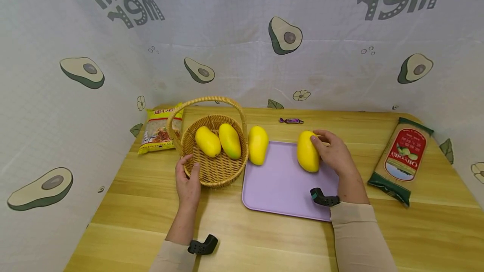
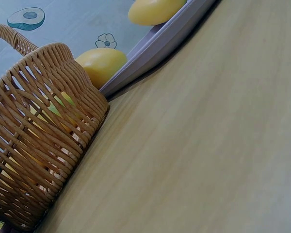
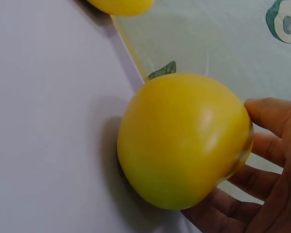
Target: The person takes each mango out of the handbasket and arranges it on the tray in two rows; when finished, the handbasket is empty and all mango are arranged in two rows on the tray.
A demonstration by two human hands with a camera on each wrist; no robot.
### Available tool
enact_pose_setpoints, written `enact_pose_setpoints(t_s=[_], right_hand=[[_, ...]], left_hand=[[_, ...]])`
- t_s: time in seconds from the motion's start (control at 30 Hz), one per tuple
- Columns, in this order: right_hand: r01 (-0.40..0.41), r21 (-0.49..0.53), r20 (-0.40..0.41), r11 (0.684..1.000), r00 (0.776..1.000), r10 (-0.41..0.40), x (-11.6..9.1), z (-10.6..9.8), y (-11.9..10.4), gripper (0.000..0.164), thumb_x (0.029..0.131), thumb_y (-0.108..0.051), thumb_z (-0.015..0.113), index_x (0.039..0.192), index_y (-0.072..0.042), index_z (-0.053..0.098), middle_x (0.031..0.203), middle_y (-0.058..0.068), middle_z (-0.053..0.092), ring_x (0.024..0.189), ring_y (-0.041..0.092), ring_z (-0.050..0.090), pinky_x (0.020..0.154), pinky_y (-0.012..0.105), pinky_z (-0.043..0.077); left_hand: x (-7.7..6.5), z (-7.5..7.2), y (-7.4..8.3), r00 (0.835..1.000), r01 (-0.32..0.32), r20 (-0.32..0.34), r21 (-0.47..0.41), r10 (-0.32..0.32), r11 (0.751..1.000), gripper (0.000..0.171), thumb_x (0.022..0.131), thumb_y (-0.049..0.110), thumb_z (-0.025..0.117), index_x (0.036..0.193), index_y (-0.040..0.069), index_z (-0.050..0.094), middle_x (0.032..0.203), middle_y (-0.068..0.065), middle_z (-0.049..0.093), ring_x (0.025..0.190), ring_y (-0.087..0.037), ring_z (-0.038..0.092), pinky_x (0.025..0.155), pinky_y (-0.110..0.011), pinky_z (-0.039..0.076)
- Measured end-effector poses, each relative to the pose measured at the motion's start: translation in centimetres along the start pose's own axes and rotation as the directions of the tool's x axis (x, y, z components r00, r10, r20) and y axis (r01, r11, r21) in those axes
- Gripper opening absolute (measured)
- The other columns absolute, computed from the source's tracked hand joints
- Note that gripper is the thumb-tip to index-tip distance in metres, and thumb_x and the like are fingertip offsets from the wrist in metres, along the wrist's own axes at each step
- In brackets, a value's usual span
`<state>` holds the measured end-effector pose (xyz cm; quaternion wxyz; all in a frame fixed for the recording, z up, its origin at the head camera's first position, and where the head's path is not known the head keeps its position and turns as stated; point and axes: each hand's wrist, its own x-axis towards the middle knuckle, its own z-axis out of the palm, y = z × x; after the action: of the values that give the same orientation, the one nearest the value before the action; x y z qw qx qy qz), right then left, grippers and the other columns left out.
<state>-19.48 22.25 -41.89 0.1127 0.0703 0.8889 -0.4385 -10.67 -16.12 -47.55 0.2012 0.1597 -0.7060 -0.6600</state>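
My right hand (image 1: pixel 335 154) holds a yellow mango (image 1: pixel 308 151) over the back right of the lilac tray (image 1: pixel 280 196). In the right wrist view the thumb and fingertips (image 3: pixel 254 108) touch one side of this mango, whose lower end is greenish. My left hand (image 1: pixel 188 184) grips the front left rim of the wicker basket (image 1: pixel 217 175), thumb toward the inside; the left wrist view hides nearly all of it. Two mangoes, a yellow one (image 1: pixel 208 142) and one with a green tip (image 1: pixel 230 141), lie in the basket. Another mango (image 1: pixel 258 145) rests at the tray's back left corner.
Behind the basket's left side lies a yellow food packet (image 1: pixel 156 131). A purple-wrapped candy (image 1: pixel 291 121) is near the table's back edge. At the right lies a green and red Olivoilà noodle packet (image 1: pixel 402 160). A white avocado-print cloth (image 1: pixel 234 70) hangs behind the table.
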Motion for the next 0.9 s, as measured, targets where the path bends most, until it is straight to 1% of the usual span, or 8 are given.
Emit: enact_pose_setpoints(t_s=[0.23, 0.4, 0.57, 0.77, 0.9], right_hand=[[-0.002, -0.045, -0.002, 0.999, 1.000, 0.002, 0.18, 0.03, 0.34, 0.069, 0.106, -0.056, 0.038, 0.160, -0.013, 0.033, 0.160, 0.028, 0.035, 0.138, 0.051, 0.040, 0.111, 0.065, 0.039], [-0.006, -0.042, -0.003, 0.999, 1.000, 0.006, 0.23, 0.03, 0.46, 0.069, 0.106, -0.056, 0.036, 0.159, -0.012, 0.033, 0.160, 0.027, 0.034, 0.138, 0.051, 0.039, 0.112, 0.066, 0.037], [-0.008, -0.049, -0.001, 0.999, 1.000, 0.008, 0.15, -0.08, 0.37, 0.069, 0.106, -0.056, 0.036, 0.160, -0.012, 0.032, 0.160, 0.028, 0.034, 0.138, 0.051, 0.038, 0.112, 0.067, 0.037], [-0.010, -0.061, 0.012, 0.998, 1.000, 0.011, 0.06, -0.25, 0.18, 0.073, 0.105, -0.058, 0.038, 0.161, -0.012, 0.030, 0.160, 0.029, 0.033, 0.139, 0.053, 0.038, 0.111, 0.066, 0.038], [-0.019, -0.072, 0.016, 0.997, 1.000, 0.020, 0.04, -0.36, 0.21, 0.075, 0.104, -0.059, 0.039, 0.161, -0.012, 0.029, 0.161, 0.030, 0.031, 0.140, 0.055, 0.036, 0.111, 0.068, 0.037]], left_hand=[[-0.04, 0.03, 0.02, 1.000, -0.003, -0.002, 0.006, 0.003, 1.000, 0.035, 0.101, 0.011, 0.057, 0.134, 0.001, 0.054, 0.158, -0.017, 0.038, 0.153, -0.031, 0.027, 0.124, -0.051, 0.020], [-0.07, -0.01, 0.02, 1.000, 0.004, 0.003, 0.009, -0.004, 1.000, 0.035, 0.102, 0.012, 0.057, 0.135, 0.001, 0.053, 0.157, -0.016, 0.038, 0.153, -0.030, 0.027, 0.124, -0.051, 0.019], [-0.13, -0.06, 0.06, 1.000, 0.012, 0.005, 0.019, -0.012, 1.000, 0.036, 0.102, 0.014, 0.057, 0.136, 0.001, 0.052, 0.159, -0.015, 0.037, 0.155, -0.031, 0.024, 0.125, -0.053, 0.017], [-0.11, -0.03, 0.21, 1.000, 0.010, 0.002, 0.019, -0.010, 1.000, 0.037, 0.101, 0.013, 0.057, 0.136, 0.001, 0.051, 0.158, -0.016, 0.037, 0.153, -0.033, 0.026, 0.124, -0.054, 0.019], [-0.04, -0.03, 0.07, 1.000, 0.012, -0.001, 0.017, -0.012, 1.000, 0.037, 0.101, 0.013, 0.057, 0.135, 0.001, 0.052, 0.158, -0.015, 0.038, 0.153, -0.032, 0.026, 0.124, -0.053, 0.019]])
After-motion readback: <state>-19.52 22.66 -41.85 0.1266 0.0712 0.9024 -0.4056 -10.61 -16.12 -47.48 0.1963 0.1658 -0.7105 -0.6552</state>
